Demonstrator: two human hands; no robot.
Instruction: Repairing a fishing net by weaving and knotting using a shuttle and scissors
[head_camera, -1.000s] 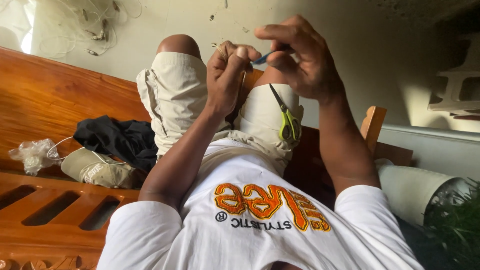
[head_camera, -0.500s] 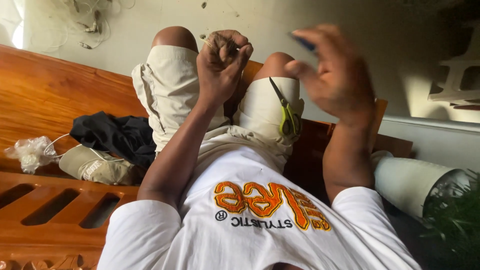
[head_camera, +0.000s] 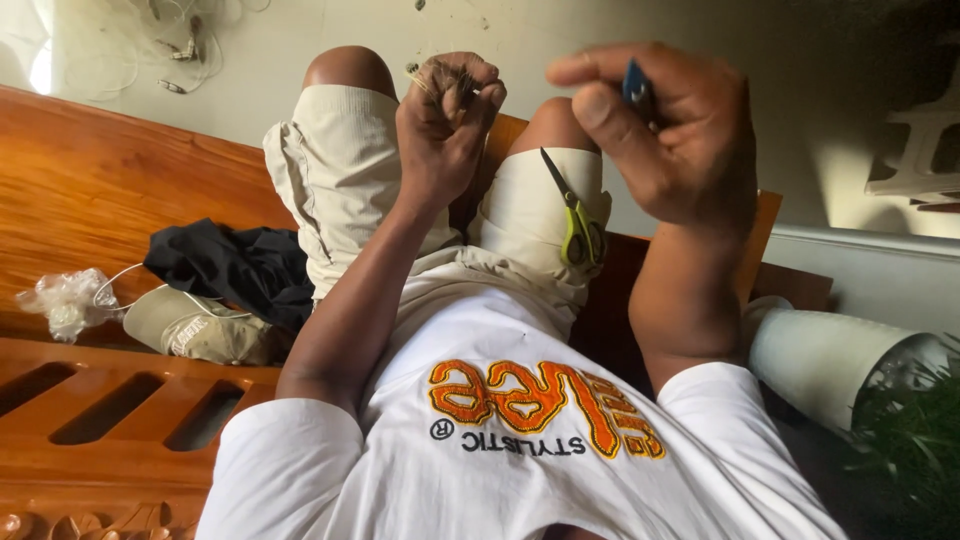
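Fingers around blue tool (pinched)

Soft daylight from the upper left, mostly sharp view

A blown-out bright patch glares at the top-left corner; the polished orange-brown wooden bench shows warm sheen. The right side falls into dim shadow, where the dark green leafy plant blurs. The raised right hand looks slightly soft.
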